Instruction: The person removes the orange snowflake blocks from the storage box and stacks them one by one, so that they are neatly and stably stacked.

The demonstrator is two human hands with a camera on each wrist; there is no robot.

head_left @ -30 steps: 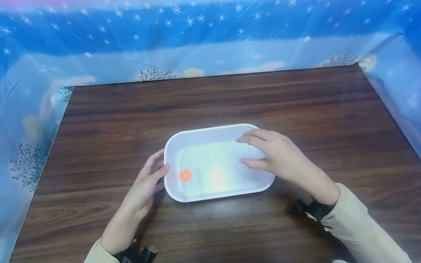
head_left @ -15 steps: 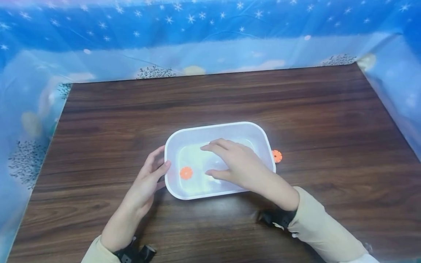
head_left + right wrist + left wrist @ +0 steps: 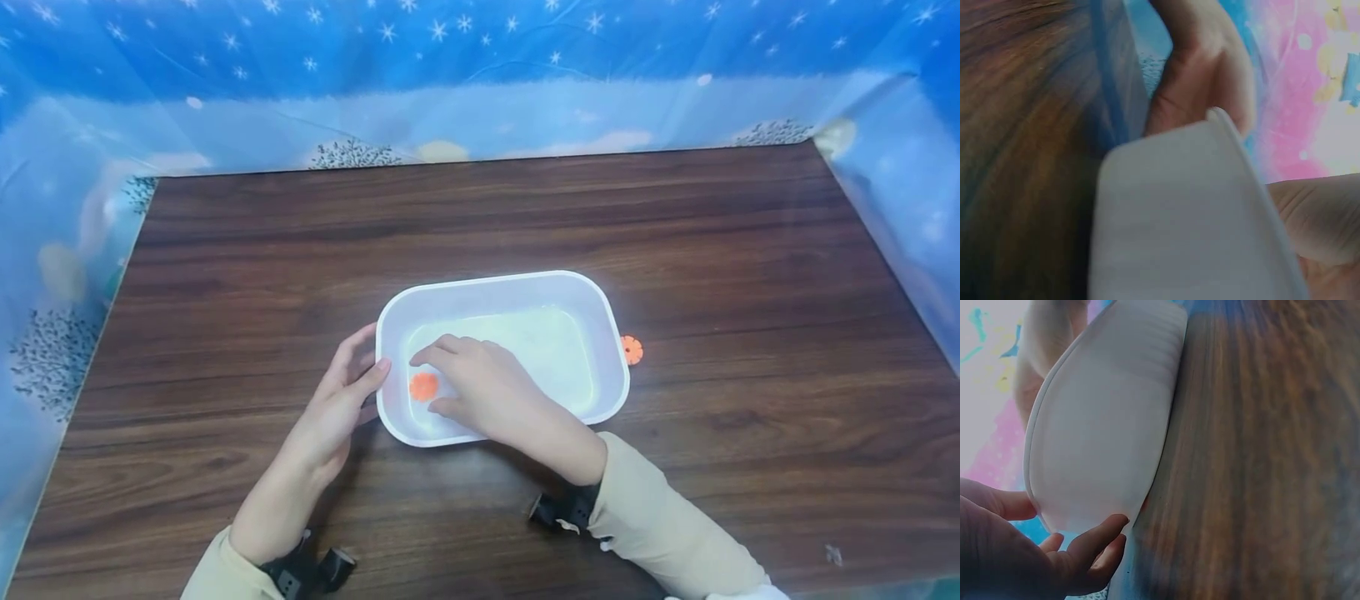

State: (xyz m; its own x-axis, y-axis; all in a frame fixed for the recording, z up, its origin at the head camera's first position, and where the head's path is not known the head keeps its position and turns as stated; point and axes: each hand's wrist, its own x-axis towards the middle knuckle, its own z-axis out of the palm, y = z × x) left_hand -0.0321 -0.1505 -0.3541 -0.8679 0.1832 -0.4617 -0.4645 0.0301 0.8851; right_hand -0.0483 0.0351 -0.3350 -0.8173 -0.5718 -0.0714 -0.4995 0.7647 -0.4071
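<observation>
A white rectangular plastic tub with rounded corners sits on the table. My left hand holds its left end, thumb at the rim and fingers along the outer wall; in the left wrist view they spread over the tub's side. Inside, near the left end, lies an orange notched plastic disc. My right hand reaches into the tub, its thumb and fingers apart on either side of that disc. A second orange notched disc lies outside, against the right end, partly hidden by the rim.
The table has a dark wood-grain top. Blue snowflake-printed cloth hangs behind it and along both sides. A small clear scrap lies near the front right edge. Black cameras are strapped to both wrists.
My right hand has moved left from the tub's right end to the disc inside. The disc outside the right end has come into view. My left hand stays at the tub.
</observation>
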